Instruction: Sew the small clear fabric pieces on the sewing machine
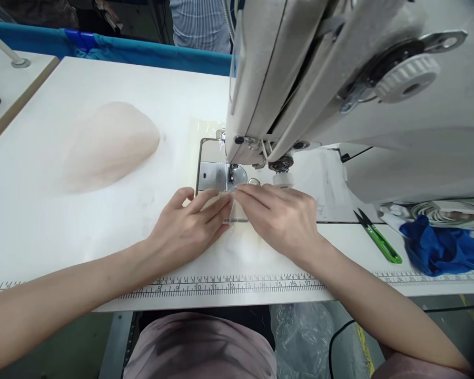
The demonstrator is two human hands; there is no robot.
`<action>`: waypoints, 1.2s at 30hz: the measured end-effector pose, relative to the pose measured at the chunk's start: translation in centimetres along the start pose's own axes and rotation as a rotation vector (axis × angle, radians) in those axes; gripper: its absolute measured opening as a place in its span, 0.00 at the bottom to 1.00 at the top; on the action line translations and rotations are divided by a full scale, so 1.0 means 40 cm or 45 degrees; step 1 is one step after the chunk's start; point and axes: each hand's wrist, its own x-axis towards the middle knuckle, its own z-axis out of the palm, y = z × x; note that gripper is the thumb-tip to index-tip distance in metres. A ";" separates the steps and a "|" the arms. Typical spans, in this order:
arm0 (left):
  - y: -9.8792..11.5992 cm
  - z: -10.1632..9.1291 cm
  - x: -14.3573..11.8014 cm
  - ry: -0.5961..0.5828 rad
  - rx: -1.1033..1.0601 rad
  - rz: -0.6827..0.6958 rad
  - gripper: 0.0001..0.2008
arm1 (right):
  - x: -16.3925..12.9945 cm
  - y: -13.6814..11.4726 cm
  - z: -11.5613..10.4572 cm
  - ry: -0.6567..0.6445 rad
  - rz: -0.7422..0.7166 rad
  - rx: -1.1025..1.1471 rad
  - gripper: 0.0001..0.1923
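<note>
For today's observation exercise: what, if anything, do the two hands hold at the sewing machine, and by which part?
Both the left hand and the right hand pinch a small pale piece of fabric at its top edge, fingertips meeting just before the needle. What kind of piece it is cannot be told.

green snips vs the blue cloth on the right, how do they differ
The green snips are slim, rigid and lie flat on the table; the blue cloth is bulky, soft and crumpled in a heap. The snips have black blades; the cloth is one colour. Both lie right of the right hand, untouched.
</note>
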 end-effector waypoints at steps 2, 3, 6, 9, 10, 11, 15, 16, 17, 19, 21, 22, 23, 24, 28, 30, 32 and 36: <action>-0.010 0.007 0.007 -0.005 -0.035 -0.013 0.12 | -0.004 -0.006 -0.004 -0.035 0.007 0.002 0.14; -0.013 0.009 0.010 -0.008 -0.046 -0.019 0.12 | -0.004 -0.010 -0.004 -0.092 0.024 -0.005 0.14; -0.015 0.008 0.012 -0.029 -0.051 -0.029 0.12 | -0.002 -0.016 0.001 -0.271 0.078 -0.006 0.17; -0.009 0.000 0.007 -0.049 -0.071 -0.038 0.13 | 0.000 -0.017 0.007 -0.346 0.116 0.026 0.19; -0.007 -0.002 0.005 -0.052 -0.083 -0.045 0.13 | 0.001 -0.016 0.008 -0.354 0.125 0.035 0.20; -0.006 -0.003 0.004 -0.054 -0.092 -0.054 0.14 | 0.002 -0.015 0.009 -0.358 0.134 0.041 0.20; -0.008 -0.001 0.007 -0.077 -0.078 -0.081 0.13 | 0.003 -0.010 0.012 -0.370 0.154 0.057 0.21; -0.009 0.000 0.009 -0.077 -0.071 -0.081 0.13 | 0.003 -0.009 0.013 -0.372 0.155 0.057 0.21; -0.010 0.002 0.010 -0.077 -0.062 -0.079 0.13 | 0.003 -0.008 0.015 -0.374 0.155 0.055 0.21; -0.011 0.005 0.013 -0.077 -0.039 -0.077 0.13 | 0.003 -0.006 0.018 -0.376 0.154 0.047 0.22; -0.010 0.007 0.014 -0.071 -0.017 -0.082 0.13 | 0.004 -0.004 0.021 -0.372 0.151 0.042 0.23; -0.010 0.007 0.015 -0.064 -0.010 -0.085 0.13 | 0.004 -0.004 0.023 -0.369 0.151 0.041 0.23; -0.010 0.008 0.016 -0.056 -0.007 -0.088 0.14 | 0.004 -0.003 0.024 -0.368 0.152 0.040 0.23; -0.009 0.009 0.017 -0.048 -0.007 -0.091 0.13 | 0.005 -0.003 0.024 -0.368 0.155 0.039 0.22; -0.008 0.009 0.020 -0.049 -0.017 -0.110 0.13 | 0.006 -0.003 0.025 -0.367 0.166 0.022 0.22; -0.008 0.009 0.021 -0.054 -0.009 -0.108 0.14 | 0.005 -0.003 0.026 -0.363 0.161 0.010 0.22; -0.008 0.008 0.020 -0.063 0.001 -0.106 0.14 | 0.004 -0.002 0.027 -0.363 0.156 0.007 0.22; -0.007 0.006 0.022 -0.078 -0.043 -0.127 0.14 | 0.003 -0.001 0.030 -0.361 0.168 0.016 0.22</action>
